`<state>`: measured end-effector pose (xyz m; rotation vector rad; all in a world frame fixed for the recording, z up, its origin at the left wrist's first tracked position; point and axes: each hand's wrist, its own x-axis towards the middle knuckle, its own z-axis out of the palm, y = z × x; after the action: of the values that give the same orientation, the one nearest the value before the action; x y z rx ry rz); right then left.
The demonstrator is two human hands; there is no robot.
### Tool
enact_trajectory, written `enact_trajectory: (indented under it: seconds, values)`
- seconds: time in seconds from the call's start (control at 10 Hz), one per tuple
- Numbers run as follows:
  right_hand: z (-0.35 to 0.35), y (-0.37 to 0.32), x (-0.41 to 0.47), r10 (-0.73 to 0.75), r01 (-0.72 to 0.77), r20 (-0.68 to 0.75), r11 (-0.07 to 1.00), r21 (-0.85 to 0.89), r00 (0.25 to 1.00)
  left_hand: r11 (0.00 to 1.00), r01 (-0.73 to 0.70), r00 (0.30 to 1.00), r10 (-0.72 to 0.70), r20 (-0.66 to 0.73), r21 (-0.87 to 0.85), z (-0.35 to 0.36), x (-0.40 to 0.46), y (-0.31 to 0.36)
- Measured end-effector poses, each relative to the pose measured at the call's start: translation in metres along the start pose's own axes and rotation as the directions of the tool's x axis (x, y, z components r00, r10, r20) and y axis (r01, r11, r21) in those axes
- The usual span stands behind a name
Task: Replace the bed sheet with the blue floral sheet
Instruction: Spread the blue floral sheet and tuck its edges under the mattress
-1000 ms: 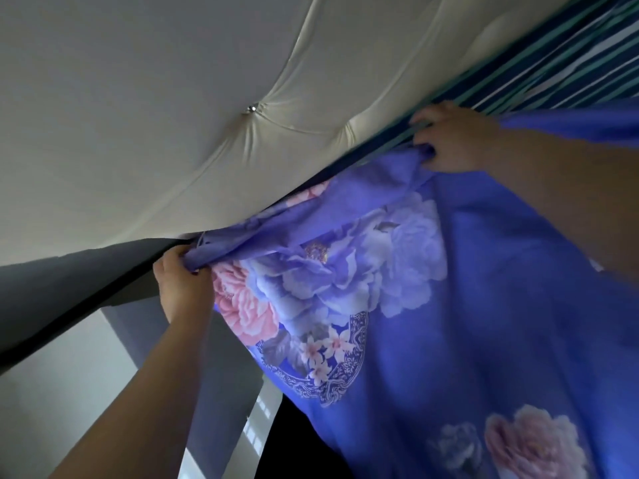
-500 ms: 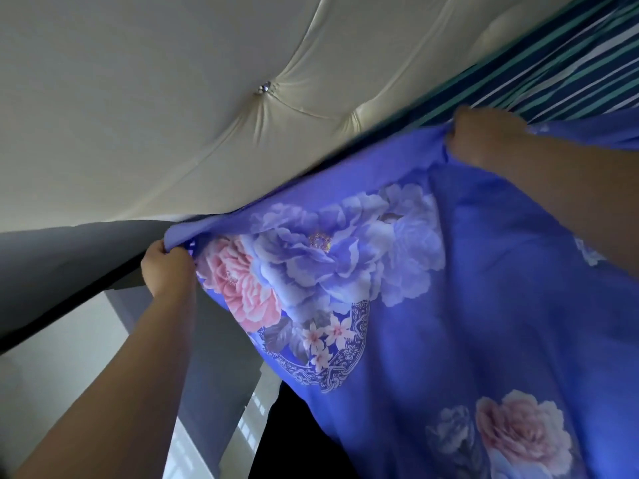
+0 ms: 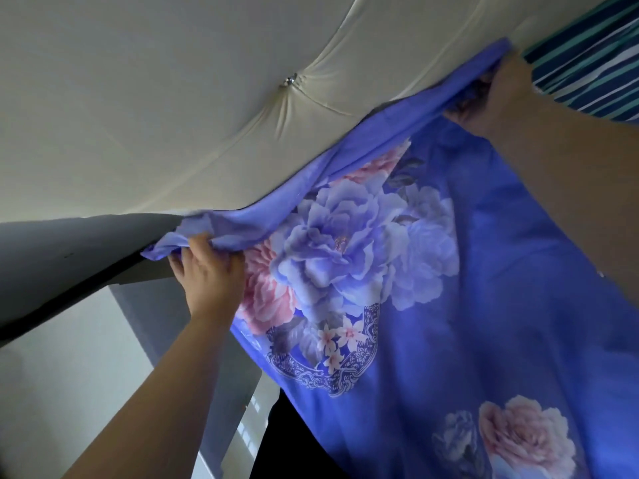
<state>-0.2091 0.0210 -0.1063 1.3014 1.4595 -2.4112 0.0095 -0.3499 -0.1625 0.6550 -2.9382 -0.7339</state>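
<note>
Blue floral sheet point(image 3: 466, 288), printed with pink and lilac peonies, is gripped along its edge by both hands point(image 3: 207, 267).

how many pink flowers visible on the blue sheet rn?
3. On the sheet: one beside the left hand at, one partly folded under the top edge, one at bottom right. Folds may hide more.

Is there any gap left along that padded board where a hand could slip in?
Free: the dark gap beside the left hand, under the headboard. Crowded: between both hands, where the floral sheet lies against it up to the right hand.
</note>
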Motion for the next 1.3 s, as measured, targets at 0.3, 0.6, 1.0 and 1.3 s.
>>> enact_trajectory:
  seconds: [0.3,0.6,1.0,1.3]
  values:
    - [-0.008,0.044,0.02,0.148,-0.25,-0.217,0.768,-0.589,0.965,0.691,0.591,0.779,-0.623,0.07,-0.416,-0.006,0.045,-0.022]
    - [-0.058,0.089,0.016,-0.285,0.185,0.148,0.107,-0.977,0.947,0.822,0.552,0.775,-0.568,0.275,0.143,0.018,0.026,-0.014]
    - [-0.229,0.194,-0.119,-0.367,-0.481,-0.579,0.329,-0.813,0.728,0.965,-0.183,0.934,0.112,0.338,0.187,0.038,-0.194,0.041]
    - [-0.275,0.178,-0.117,-0.218,-0.273,-0.368,0.368,-0.889,0.904,0.695,-0.639,0.697,0.345,0.628,0.328,0.074,-0.239,0.048]
